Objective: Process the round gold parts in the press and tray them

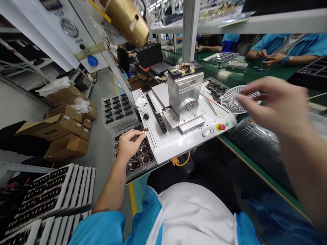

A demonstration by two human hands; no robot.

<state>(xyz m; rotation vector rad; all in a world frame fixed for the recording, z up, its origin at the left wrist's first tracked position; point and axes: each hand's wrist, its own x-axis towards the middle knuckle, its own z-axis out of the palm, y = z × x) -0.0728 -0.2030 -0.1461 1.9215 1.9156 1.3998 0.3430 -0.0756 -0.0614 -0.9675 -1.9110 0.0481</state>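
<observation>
My left hand (pixel 130 144) is closed in a pinch on a small gold-and-dark part (pixel 145 130), just left of the white machine base (pixel 163 149). Below that hand lies a clear tray (pixel 150 165) of round gold-rimmed parts (pixel 145 159). On the right, my right hand (pixel 278 105) is raised and slightly blurred, its thumb and forefinger apart. Behind its fingertips is a white fan grille (pixel 228 100); whether they touch it I cannot tell. A metal fixture block (pixel 184 95) with a dark top plate (pixel 185 70) stands on the base.
A stack of trays (pixel 119 110) stands left of the machine. The base's front carries a red stop button (pixel 221 127). A gold cylinder (pixel 129 22) hangs overhead. Bagged trays (pixel 258 143) lie on the right; cartons (pixel 67 136) stand on the left floor. A co-worker's hands (pixel 270 59) are across the bench.
</observation>
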